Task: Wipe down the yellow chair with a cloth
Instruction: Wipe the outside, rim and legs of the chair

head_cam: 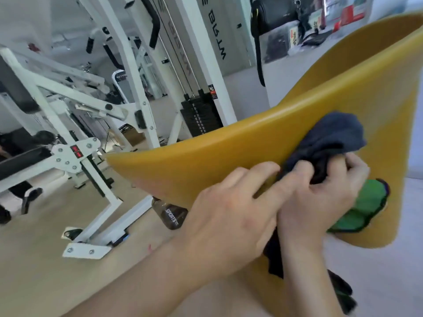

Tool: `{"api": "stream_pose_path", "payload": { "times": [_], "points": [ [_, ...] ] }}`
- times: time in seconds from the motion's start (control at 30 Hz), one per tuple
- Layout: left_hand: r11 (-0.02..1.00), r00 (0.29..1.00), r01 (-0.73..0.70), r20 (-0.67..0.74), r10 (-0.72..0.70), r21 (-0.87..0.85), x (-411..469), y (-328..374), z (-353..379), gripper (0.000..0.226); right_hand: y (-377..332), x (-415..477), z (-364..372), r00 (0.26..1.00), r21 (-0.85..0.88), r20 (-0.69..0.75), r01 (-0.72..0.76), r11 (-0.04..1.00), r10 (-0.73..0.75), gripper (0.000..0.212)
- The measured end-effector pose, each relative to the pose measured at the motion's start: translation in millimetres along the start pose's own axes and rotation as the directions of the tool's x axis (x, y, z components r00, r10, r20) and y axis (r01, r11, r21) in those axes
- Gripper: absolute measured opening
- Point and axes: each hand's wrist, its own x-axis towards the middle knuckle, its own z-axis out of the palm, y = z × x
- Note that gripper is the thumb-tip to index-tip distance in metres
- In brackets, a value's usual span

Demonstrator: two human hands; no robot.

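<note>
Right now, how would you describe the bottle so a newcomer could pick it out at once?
Find the yellow chair tilted across the frame; below its lower edge, on the floor beside the foot of the white gym machine, is the bottle. It is dark, translucent brown, and the only thing there with SPORTS printed in white.

A gym: white weight machines (pixel 119 92) with a black weight stack (pixel 201 115), padded handles (pixel 155 24), and a sports bottle (pixel 170 217) on the floor (pixel 41 259).
</note>
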Motion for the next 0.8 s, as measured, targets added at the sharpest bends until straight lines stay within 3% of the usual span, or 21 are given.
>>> {"api": "stream_pose_path", "payload": {
  "times": [0.03, 0.07, 0.2, 0.27, 0.33, 0.4, 0.47, 0.53, 0.6, 0.7, 0.8],
  "points": [
    [0.998, 0.999, 0.038, 0.013, -0.037, -0.051, -3.8, -6.3, 1.8, 0.051, -3.8, -15.5, -2.1, 0.999, 0.007, 0.021, 0.034, 0.999, -0.034, 0.008],
    [0.995, 0.999, 0.047, 0.021, -0.046, -0.089, -10.3, -12.7, 3.9, 0.053, -5.5, -30.7, -3.6, 0.997, 0.005, 0.033, 0.068, 0.998, -0.068, 0.016],
    [0.992, 0.998, -0.069, 0.000, 0.069, -0.110, -58.2, -37.0, 13.7, 0.054, -7.1, -78.4, -0.1, 0.960, 0.014, 0.147, 0.240, 0.971, -0.239, 0.027],
    [0.990, 0.999, -0.048, -0.019, 0.046, -0.134, -84.5, -57.2, 21.5, 0.055, -9.0, -103.0, 6.7, 0.931, -0.057, 0.246, 0.291, 0.955, -0.269, 0.023],
    [0.983, 1.000, 0.018, 0.007, -0.017, -0.180, -111.9, -79.8, 34.7, 0.057, -1.9, -131.6, 13.4, 0.893, -0.167, 0.385, 0.317, 0.934, -0.235, 0.022],
    [0.965, 0.997, 0.061, 0.068, -0.045, -0.253, -134.9, -97.0, 46.7, 0.059, 8.6, -158.4, 16.7, 0.875, -0.288, 0.477, 0.244, 0.926, -0.082, 0.025],
    [0.933, 0.997, 0.041, 0.080, -0.014, -0.356, -145.8, -106.2, 55.0, 0.055, 8.5, -169.1, 14.7, 0.914, -0.315, 0.403, 0.095, 0.944, 0.042, 0.024],
    [0.897, 0.999, -0.042, -0.022, 0.036, -0.440, -139.0, -108.2, 58.1, 0.054, -12.6, -154.8, 13.3, 0.976, -0.287, 0.216, 0.071, 0.955, -0.008, 0.025],
    [0.866, 0.982, -0.147, -0.178, 0.069, -0.477, -120.6, -102.7, 55.1, 0.057, -48.0, -126.8, 15.9, 0.979, -0.290, 0.101, 0.200, 0.936, -0.178, 0.037],
    [0.833, 0.935, -0.213, -0.355, 0.021, -0.510, -95.2, -100.5, 45.9, 0.048, -87.2, -94.7, 28.2, 0.928, -0.190, 0.176, 0.359, 0.914, -0.329, 0.054],
    [0.848, 0.890, -0.252, -0.456, 0.014, -0.465, -89.4, -104.2, 44.8, 0.035, -81.8, -92.4, 34.2, 0.877, -0.037, 0.251, 0.432, 0.901, -0.410, 0.047]
  ]
}}
